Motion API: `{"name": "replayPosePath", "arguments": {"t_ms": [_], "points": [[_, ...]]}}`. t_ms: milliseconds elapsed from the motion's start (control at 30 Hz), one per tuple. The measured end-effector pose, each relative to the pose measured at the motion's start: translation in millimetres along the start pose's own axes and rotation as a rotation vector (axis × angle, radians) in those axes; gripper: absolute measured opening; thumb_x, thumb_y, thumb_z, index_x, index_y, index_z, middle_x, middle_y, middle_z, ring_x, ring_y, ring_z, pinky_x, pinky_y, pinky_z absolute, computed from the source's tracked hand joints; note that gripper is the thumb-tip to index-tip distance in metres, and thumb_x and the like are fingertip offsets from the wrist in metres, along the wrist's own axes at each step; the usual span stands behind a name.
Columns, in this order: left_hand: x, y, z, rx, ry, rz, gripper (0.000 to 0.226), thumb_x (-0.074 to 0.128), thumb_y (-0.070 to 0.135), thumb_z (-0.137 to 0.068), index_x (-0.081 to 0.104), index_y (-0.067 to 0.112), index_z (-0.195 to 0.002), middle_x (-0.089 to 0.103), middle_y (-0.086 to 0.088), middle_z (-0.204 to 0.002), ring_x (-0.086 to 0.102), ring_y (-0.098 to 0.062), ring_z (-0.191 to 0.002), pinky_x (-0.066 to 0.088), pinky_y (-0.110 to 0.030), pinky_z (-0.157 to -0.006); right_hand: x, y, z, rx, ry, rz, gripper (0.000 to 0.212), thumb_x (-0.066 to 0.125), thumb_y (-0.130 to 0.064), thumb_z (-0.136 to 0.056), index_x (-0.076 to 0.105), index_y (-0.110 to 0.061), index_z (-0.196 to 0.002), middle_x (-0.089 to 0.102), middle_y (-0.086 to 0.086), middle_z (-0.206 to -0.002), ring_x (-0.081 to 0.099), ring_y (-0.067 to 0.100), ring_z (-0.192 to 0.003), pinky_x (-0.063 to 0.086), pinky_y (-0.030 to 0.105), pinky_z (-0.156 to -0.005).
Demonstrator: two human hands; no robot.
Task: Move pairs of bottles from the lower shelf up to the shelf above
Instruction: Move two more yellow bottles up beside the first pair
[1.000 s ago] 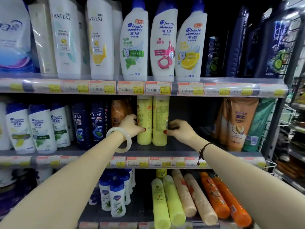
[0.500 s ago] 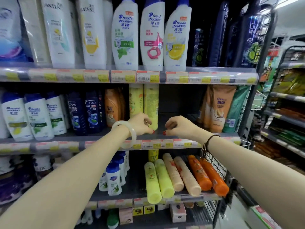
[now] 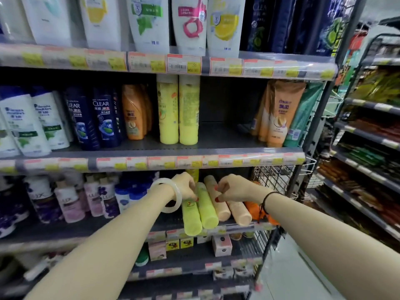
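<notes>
Two yellow bottles (image 3: 178,111) stand upright side by side on the middle shelf (image 3: 216,141). On the lower shelf (image 3: 238,224) lie two yellow-green bottles (image 3: 204,210), two peach bottles (image 3: 237,211) and orange bottles (image 3: 252,210), partly hidden by my right wrist. My left hand (image 3: 186,187), with a white bangle on its wrist, hovers over the yellow-green bottles with its fingertips touching them. My right hand (image 3: 232,189) is over the peach bottles, fingers curled and spread. Neither hand encloses a bottle.
Dark blue Clear bottles (image 3: 93,118), white shampoo bottles (image 3: 28,124) and orange bottles (image 3: 135,113) fill the middle shelf's left; orange tubes (image 3: 279,113) stand at its right. A wire rack side (image 3: 272,180) borders the lower shelf. Another shelving unit (image 3: 368,148) stands to the right.
Both hands have left the two upright yellow bottles on the middle shelf and dropped down to the lying bottles on the lower shelf. My view has tilted downward.
</notes>
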State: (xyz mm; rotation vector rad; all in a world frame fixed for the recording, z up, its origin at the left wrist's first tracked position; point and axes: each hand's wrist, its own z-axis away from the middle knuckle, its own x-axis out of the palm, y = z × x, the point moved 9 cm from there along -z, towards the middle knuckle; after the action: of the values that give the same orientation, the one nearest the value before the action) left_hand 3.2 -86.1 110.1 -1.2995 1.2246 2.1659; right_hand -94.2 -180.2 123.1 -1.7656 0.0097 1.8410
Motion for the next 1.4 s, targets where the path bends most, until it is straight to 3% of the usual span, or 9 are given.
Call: {"name": "replayPosePath", "arguments": {"t_ms": [200,333,467,667,833,967,1133,1300,1400], "points": [[38.3,-42.6,-21.1,-0.106,-0.030,0.036,0.026,0.075,0.017,-0.076,0.056,0.013,-0.093,0.060,-0.007,-0.097,0.058,-0.023,-0.086,0.052,-0.038,-0.085,52.5,33.7,-26.5,0.047,-0.065,0.009,0.043,0.074,-0.030,-0.076,0.067,0.001,-0.105,0.060,0.018,-0.119,0.059,0.031,-0.105,0.049,0.040,-0.093],[53.9,-62.7,-33.6,-0.166,-0.044,0.048,0.046,0.076,0.021,-0.075,0.061,0.005,-0.115,0.064,-0.011,-0.114,0.063,-0.028,-0.102,0.053,-0.039,-0.088,78.7,54.1,-46.4,0.119,-0.094,0.003,0.050,0.073,-0.039,-0.076,0.065,-0.008,-0.114,0.063,0.009,-0.117,0.051,0.026,-0.119,0.038,0.032,-0.100],[65.5,-79.1,-50.5,-0.223,-0.034,0.103,0.060,0.076,0.024,-0.074,0.054,0.007,-0.127,0.060,-0.011,-0.122,0.060,-0.027,-0.109,0.051,-0.035,-0.090,90.2,59.9,-70.4,0.106,-0.077,0.180,0.056,0.064,-0.056,-0.075,0.065,-0.019,-0.117,0.052,0.004,-0.135,0.030,0.028,-0.137,0.014,0.036,-0.114],[75.1,-96.3,-71.8,-0.280,0.011,0.191,0.058,0.077,0.028,-0.074,0.056,0.003,-0.122,0.062,-0.013,-0.116,0.061,-0.028,-0.106,0.049,-0.033,-0.084,109.8,70.4,-99.0,0.158,-0.134,-0.031,0.069,0.068,-0.045,-0.080,0.048,-0.006,-0.133,0.051,0.011,-0.134,0.050,0.027,-0.122,0.041,0.030,-0.096],[88.1,-109.6,-89.5,-0.317,0.030,0.288,0.058,0.076,0.029,-0.074,0.053,0.007,-0.123,0.060,-0.010,-0.121,0.060,-0.026,-0.108,0.049,-0.032,-0.083,114.6,80.8,-114.0,0.181,-0.108,-0.039,0.064,0.060,-0.050,-0.083,0.050,-0.008,-0.130,0.058,0.009,-0.128,0.056,0.027,-0.115,0.038,0.027,-0.082],[96.2,-115.8,-99.3,-0.355,0.041,0.456,0.065,0.076,0.026,-0.076,0.046,0.007,-0.130,0.057,-0.012,-0.128,0.057,-0.028,-0.116,0.049,-0.037,-0.094,114.7,85.1,-122.1,0.195,-0.084,-0.070,0.062,0.057,-0.053,-0.083,0.052,-0.009,-0.126,0.063,0.010,-0.117,0.060,0.026,-0.107,0.037,0.025,-0.078],[106.9,-128.5,-105.7,-0.430,-0.014,0.594,0.076,0.077,0.034,-0.073,0.038,0.009,-0.133,0.054,-0.014,-0.127,0.057,-0.031,-0.114,0.050,-0.047,-0.096,113.5,82.3,-129.7,0.229,-0.096,-0.093,0.048,0.059,-0.053,-0.082,0.056,-0.013,-0.107,0.064,0.003,-0.087,0.059,0.013,-0.062,0.042,0.019,-0.054],[107.2,-133.0,-109.4,-0.439,-0.041,0.604,0.049,0.071,0.037,-0.079,0.045,0.013,-0.113,0.057,-0.009,-0.102,0.061,-0.031,-0.106,0.051,-0.047,-0.095,133.3,75.1,-129.9,0.289,-0.231,-0.288,0.043,0.060,-0.042,-0.086,0.052,-0.012,-0.116,0.059,0.005,-0.099,0.059,0.018,-0.081,0.051,0.022,-0.057],[113.3,-140.0,-111.1,-0.475,-0.063,0.705,0.074,0.076,0.039,-0.073,0.039,0.011,-0.131,0.055,-0.011,-0.120,0.058,-0.032,-0.111,0.049,-0.049,-0.096,139.8,77.2,-126.1,0.377,-0.230,-0.507,0.039,0.065,-0.037,-0.085,0.052,-0.014,-0.113,0.061,0.008,-0.109,0.060,0.022,-0.093,0.060,0.037,-0.074]]}}
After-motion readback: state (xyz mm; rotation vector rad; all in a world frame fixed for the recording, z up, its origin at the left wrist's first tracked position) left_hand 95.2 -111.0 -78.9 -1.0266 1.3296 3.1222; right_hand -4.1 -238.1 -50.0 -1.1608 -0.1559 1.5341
